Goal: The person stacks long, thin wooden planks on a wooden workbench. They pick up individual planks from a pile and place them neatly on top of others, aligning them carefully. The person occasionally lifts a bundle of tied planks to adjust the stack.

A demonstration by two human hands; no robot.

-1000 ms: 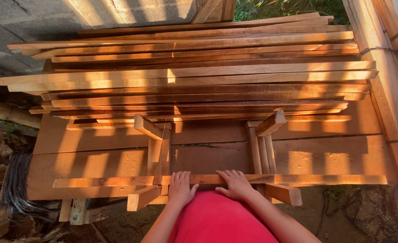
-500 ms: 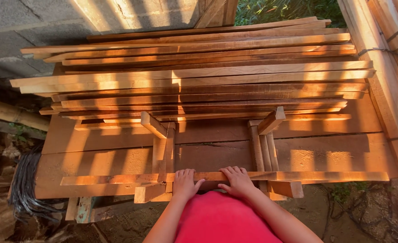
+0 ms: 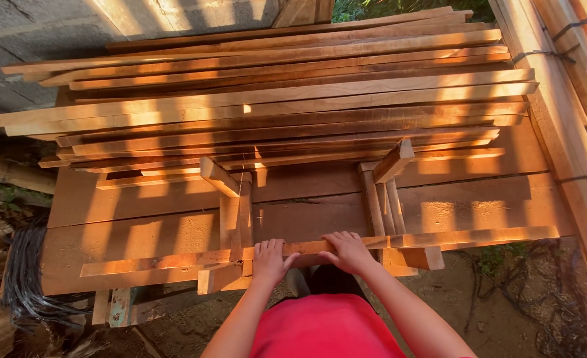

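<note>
Compared with the view one second earlier, we see the same scene shifted slightly: the slat and both hands sit a little higher and more central in the frame, and our grip on the slat is unchanged. From left to right: a dark bundle of cable (image 3: 21,278) lies on the ground at the far left, well apart from the work. The long wooden slat (image 3: 174,260) runs with its long axis left to right along the near edge of the desk (image 3: 141,235), its left end pointing toward the cable side and its right end reaching near the upright beam (image 3: 572,152). Our left hand (image 3: 270,260) rests on the slat just left of centre, fingers (image 3: 267,248) curled over its top, closed on the wood. Our right hand (image 3: 348,250) lies just beside it, fingers likewise folded over the slat. The slat crosses two small wooden frames (image 3: 237,212) standing on the desk, one to each side of the hands. Beyond them, a stack of long planks (image 3: 273,106) fills the far half of the desk, parallel to the slat. Open board surface remains between the stack and the slat; the near edge drops to bare ground.
</note>
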